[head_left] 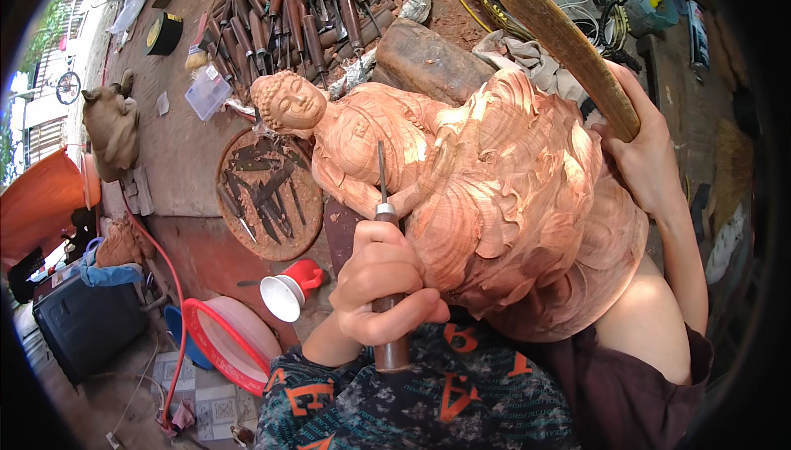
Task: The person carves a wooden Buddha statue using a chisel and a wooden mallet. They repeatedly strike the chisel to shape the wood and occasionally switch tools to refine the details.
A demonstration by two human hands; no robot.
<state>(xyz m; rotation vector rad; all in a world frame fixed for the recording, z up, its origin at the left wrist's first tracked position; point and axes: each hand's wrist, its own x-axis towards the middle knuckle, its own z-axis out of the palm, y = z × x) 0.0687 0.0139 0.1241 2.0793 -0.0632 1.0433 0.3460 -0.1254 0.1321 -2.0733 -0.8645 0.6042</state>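
Observation:
A reddish wooden Buddha carving point(503, 203) lies on its side across my lap, its head at the left and its broad carved base at the right. My left hand point(383, 281) is wrapped round the dark wooden handle of a carving chisel point(385, 211). The chisel's thin blade points away from me, over the figure's chest; whether the tip touches the wood I cannot tell. At the far right side of the carving, my right hand point(641, 133) grips the lower end of a curved wooden mallet point(568, 50), raised and slanting up to the left.
Many wood-handled chisels point(309, 5) lie heaped at the back. A round board point(268, 240) with small blades rests left of the carving. Behind it is a wooden block point(432, 63). A red-and-white cup-shaped thing point(284, 297), red basin point(222, 335) and black case point(91, 318) sit at left.

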